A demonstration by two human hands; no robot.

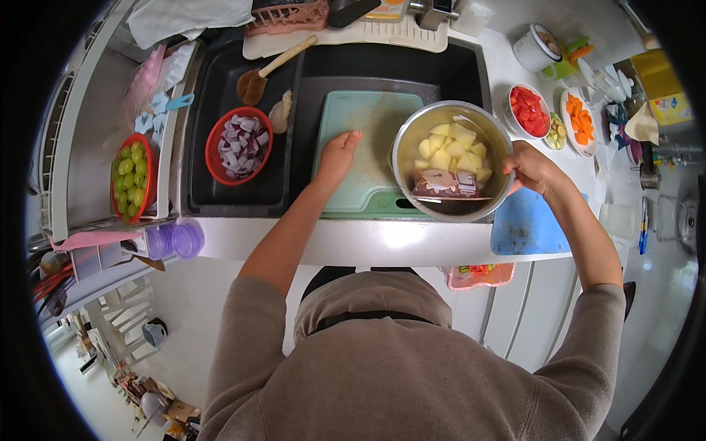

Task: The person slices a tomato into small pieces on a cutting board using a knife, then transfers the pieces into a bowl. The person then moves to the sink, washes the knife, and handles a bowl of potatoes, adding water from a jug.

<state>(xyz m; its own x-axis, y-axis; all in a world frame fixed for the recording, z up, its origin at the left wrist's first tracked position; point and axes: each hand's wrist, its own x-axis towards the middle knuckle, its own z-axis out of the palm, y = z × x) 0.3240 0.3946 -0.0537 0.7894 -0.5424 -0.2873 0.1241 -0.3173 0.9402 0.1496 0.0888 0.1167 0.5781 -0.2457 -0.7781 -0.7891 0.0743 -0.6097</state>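
My right hand (534, 170) grips the right rim of a round stainless steel bowl (404, 182). In the bowl's liquid are peeled potato chunks (449, 146) and a packaged block of dark red food, perhaps meat (445, 183), its wrapper printed with a cartoon animal. The bowl overlaps the right side of a pale green cutting board (353, 165), which lies over the black sink (309, 165). Over the board's left half is my left hand (339, 157), apart from the bowl. Its fingers are partly hidden, and nothing shows in it.
Left in the sink sit a red basket (208, 149) of chopped red onion and a wooden-handled brush (287, 57). Green grapes (129, 179) fill a red basket farther left. At right stand a bowl of tomato pieces (528, 110), a plate of carrot slices (579, 121) and a blue mat (527, 229).
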